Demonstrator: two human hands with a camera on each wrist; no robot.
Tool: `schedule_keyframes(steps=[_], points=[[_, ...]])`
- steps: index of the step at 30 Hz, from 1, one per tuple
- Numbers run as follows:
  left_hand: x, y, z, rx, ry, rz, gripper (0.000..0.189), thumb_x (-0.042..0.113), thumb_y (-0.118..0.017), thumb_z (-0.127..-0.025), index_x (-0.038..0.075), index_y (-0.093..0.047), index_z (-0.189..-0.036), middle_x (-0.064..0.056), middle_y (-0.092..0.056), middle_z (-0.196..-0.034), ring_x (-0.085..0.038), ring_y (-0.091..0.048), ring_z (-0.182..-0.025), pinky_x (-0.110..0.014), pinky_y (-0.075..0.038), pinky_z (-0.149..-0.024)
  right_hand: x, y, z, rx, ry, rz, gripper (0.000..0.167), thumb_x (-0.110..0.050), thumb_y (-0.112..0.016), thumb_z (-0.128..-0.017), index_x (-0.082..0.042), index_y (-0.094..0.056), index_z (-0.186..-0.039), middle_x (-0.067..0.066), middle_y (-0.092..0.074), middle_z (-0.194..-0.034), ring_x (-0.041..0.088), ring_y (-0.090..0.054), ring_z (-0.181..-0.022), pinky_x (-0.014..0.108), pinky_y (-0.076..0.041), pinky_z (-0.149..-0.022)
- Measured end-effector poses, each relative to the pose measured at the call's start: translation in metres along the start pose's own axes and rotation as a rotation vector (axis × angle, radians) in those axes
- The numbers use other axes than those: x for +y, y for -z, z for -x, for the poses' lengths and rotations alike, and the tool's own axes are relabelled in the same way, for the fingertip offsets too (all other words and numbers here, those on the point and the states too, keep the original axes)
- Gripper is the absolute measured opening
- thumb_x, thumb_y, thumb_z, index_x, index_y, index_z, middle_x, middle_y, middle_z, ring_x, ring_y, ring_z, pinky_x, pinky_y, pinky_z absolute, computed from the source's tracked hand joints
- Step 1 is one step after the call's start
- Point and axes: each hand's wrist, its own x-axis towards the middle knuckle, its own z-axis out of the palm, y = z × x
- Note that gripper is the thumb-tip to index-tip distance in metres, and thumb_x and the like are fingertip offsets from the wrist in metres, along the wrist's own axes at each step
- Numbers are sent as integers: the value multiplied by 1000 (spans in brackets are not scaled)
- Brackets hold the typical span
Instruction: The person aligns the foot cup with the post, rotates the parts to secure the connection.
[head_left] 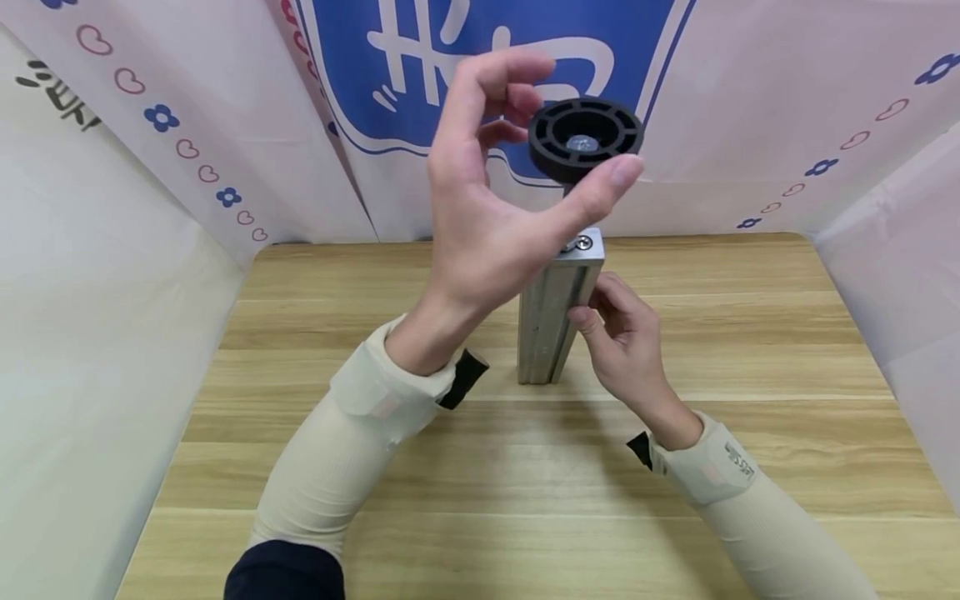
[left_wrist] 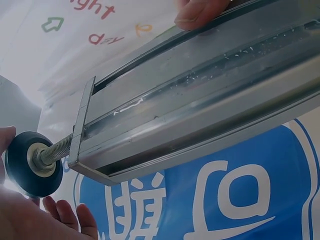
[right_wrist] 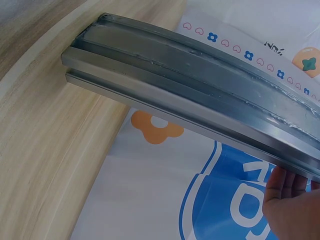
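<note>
An aluminium profile [head_left: 551, 321] stands upright on the table, a metal plate [head_left: 588, 244] capping its top. Out of that end rises a threaded stem [left_wrist: 59, 149] carrying a black round levelling foot [head_left: 585, 137], ribbed on top with a screw head at its centre. My left hand [head_left: 480, 208] is around this foot, thumb along its near right rim and bent fingers on the far left side. The index fingertip stands away from the rim in the head view. Lower down, my right hand [head_left: 626, 337] grips the profile's right side, thumb on the near face.
The wooden table [head_left: 487, 500] reaches to a printed cloth backdrop [head_left: 720, 158] with a blue sign close behind the profile. White cloth walls [head_left: 97, 275] flank both sides. Light wrist bands [head_left: 393, 375] with black tabs sit on both forearms.
</note>
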Motion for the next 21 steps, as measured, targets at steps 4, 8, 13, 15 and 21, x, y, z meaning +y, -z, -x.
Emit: schedule_keyframes(steps=[4, 8, 13, 15, 21], points=[[-2, 0, 1, 19, -3, 32, 60, 18, -81, -77, -12, -57, -123, -21, -66, -113, -8, -57, -104, -27, -46, -91, 0, 0, 0, 3, 4, -2, 65, -39, -67, -98, 19, -61, -126, -10, -69, -114, 10, -61, -96, 20, -55, -84], [-5, 0, 2, 25, -3, 78, 57, 23, -69, -80, -13, -55, -122, -24, -70, -115, -13, -63, -104, -27, -45, -89, 1, -1, -1, 4, 4, 3, 65, -40, -67, -98, 19, -62, -125, -10, -69, -114, 9, -62, -96, 20, -55, -84], [-9, 1, 3, -8, -16, 154, 45, 17, -55, -89, -16, -52, -120, -32, -72, -119, -23, -71, -103, -30, -49, -89, 1, -1, -1, 9, 3, 9, 66, -41, -66, -98, 19, -62, -126, -11, -70, -115, 9, -62, -96, 20, -55, -85], [-11, 2, 3, -19, -12, 203, 41, 13, -49, -93, -17, -50, -120, -35, -71, -120, -28, -73, -103, -33, -55, -90, 1, -1, -1, 9, 2, 8, 66, -41, -66, -98, 19, -62, -125, -11, -70, -115, 9, -62, -96, 20, -55, -85], [-16, 5, 4, -3, 3, 244, 36, 9, -44, -97, -17, -49, -120, -37, -69, -121, -32, -73, -109, -33, -54, -86, 1, -1, 0, 7, -3, 4, 67, -41, -66, -98, 19, -62, -126, -11, -70, -115, 9, -63, -97, 20, -56, -86]])
